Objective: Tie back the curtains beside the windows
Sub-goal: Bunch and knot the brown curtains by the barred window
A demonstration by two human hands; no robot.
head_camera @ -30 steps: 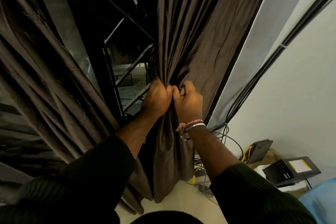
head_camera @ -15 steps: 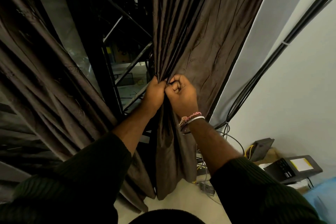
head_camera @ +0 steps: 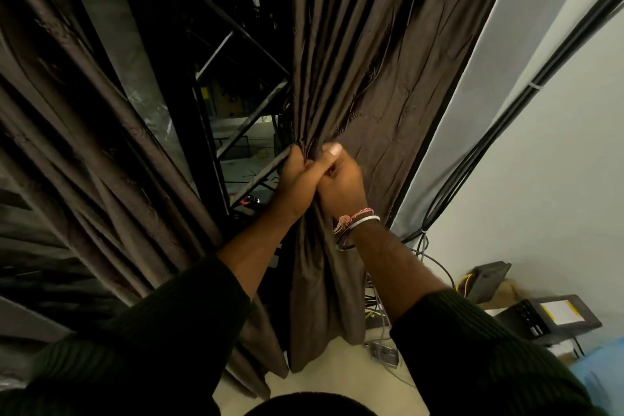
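Curtain (head_camera: 371, 84), gathered folds bunched inside curled fingers (head_camera: 332, 150) of 2 hands.

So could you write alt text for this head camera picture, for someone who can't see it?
Two hands, the left hand and the right hand, grip a gathered bunch of the brown curtain in front of a dark window. Another brown curtain hangs at left, and black cables run down the white wall at right.

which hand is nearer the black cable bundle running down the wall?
Right. The right hand grips the gathered curtain on the side toward the black cable bundle; the left hand grips it just beyond, on the window side.
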